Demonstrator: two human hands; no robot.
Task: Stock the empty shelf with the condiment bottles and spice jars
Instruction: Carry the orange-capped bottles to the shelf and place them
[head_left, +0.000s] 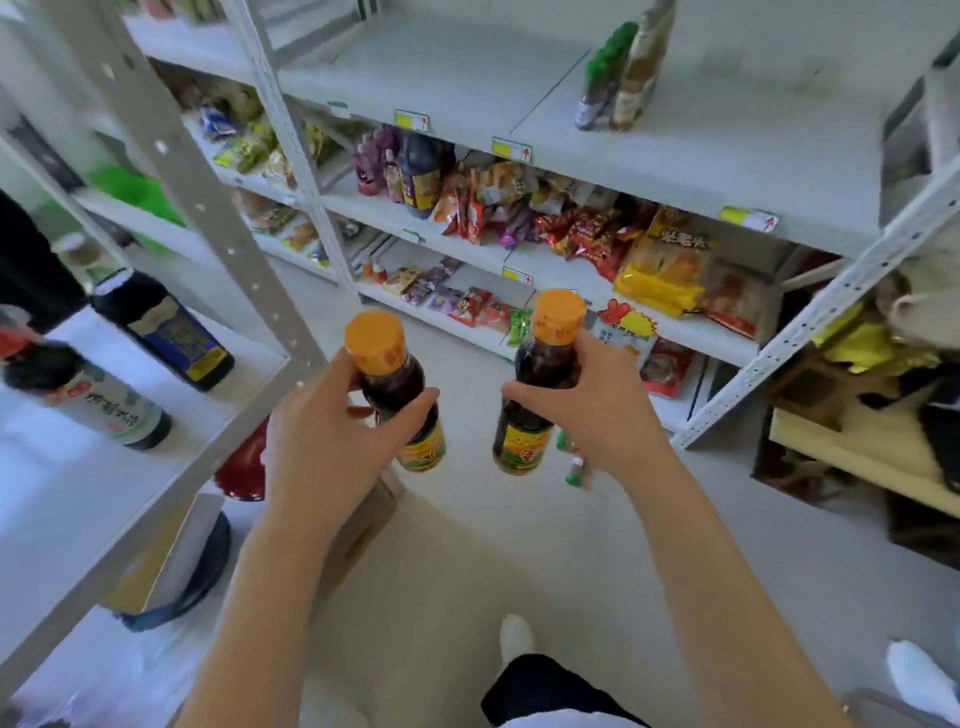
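Note:
My left hand (332, 436) grips a dark sauce bottle with an orange cap (387, 374) by its neck. My right hand (592, 400) grips a matching orange-capped bottle (540, 374) the same way. Both bottles hang upright above the floor, side by side and apart. On the grey upper shelf (467, 88) ahead stand a green-capped bottle (602, 78) and a brown bottle (641, 62). On the white shelf at my left (62, 467) stand a dark blue-labelled bottle (166, 327) and a white-labelled bottle (104, 405).
Lower shelves ahead hold several snack packets (597, 234) and a dark bottle (423, 171). A grey upright post (208, 218) crosses the left foreground. A cardboard box (363, 530) sits on the floor below my left hand. Small green-capped jars (574, 467) lie below my right hand. Cluttered boxes (852, 415) at right.

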